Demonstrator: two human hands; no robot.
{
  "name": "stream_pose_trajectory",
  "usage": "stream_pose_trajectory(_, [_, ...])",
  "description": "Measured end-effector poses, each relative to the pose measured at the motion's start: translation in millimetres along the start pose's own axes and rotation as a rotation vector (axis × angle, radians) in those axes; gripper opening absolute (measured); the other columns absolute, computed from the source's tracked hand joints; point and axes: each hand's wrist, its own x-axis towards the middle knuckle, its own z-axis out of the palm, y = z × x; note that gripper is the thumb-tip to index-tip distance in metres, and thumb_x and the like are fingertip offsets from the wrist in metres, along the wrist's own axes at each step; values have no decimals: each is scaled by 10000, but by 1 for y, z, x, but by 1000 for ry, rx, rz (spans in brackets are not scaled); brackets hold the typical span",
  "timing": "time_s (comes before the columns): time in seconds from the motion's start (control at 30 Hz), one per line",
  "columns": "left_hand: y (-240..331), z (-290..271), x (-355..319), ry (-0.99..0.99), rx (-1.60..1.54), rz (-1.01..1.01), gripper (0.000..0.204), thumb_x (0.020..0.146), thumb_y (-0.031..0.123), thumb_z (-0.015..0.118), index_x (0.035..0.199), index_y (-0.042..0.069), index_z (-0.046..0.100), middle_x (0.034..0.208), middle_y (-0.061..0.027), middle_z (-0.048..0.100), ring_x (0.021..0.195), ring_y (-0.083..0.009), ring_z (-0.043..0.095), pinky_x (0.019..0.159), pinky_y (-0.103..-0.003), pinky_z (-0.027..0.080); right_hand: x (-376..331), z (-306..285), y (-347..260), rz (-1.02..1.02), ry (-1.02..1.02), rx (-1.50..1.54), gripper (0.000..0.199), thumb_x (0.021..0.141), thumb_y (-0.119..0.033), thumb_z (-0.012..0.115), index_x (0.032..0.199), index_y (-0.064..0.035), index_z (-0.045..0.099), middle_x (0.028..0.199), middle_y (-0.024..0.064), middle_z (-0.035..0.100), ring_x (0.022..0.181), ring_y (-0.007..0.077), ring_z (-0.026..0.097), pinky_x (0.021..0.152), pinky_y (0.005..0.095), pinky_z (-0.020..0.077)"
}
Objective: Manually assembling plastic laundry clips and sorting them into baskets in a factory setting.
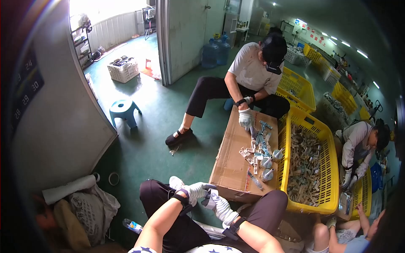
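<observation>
gloved hands close together, near cardboard box.

Room ahead-left of hands, carton ahead-right

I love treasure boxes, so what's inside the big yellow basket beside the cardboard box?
The yellow basket holds a heap of small pieces, many beige or grey. They cover its bottom, so what lies deeper can't be seen.
</observation>
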Motion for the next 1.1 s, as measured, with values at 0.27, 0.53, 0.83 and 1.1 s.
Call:
stream_pose_trajectory(0.27, [-3,11,21,177,56,-73,403,838,-82,600,1204,88,608,898,-23,670,781,-124,627,688,-283,543,-1,1,-7,18,20,-29,342,992,-313,510,1160,-23,576,1043,97,646,872,238,670,836,363,531])
stream_pose_trajectory(0.53, [-16,8,26,312,122,-89,291,835,-49,635,1092,77,685,931,-13,688,817,-125,627,757,-296,518,-1,-13,-63,-29,-102,-1065,386,927,-312,560,1155,-4,606,1122,118,626,1041,225,576,893,334,465])
stream_pose_trajectory(0.83, [-15,12,21,342,218,-91,326,827,-60,579,1088,101,691,900,1,676,795,-128,611,733,-315,509,11,-90,-165,163,538,-2058,457,805,-318,563,1147,-20,621,1179,219,612,1085,362,606,921,493,466])
stream_pose_trajectory(1.1, [-15,13,20,400,225,-70,386,812,-108,516,1101,95,674,857,-24,651,769,-171,614,672,-368,529,24,-69,-148,137,600,-2029,328,868,-161,512,1151,2,543,1125,243,611,1002,362,653,818,460,536])
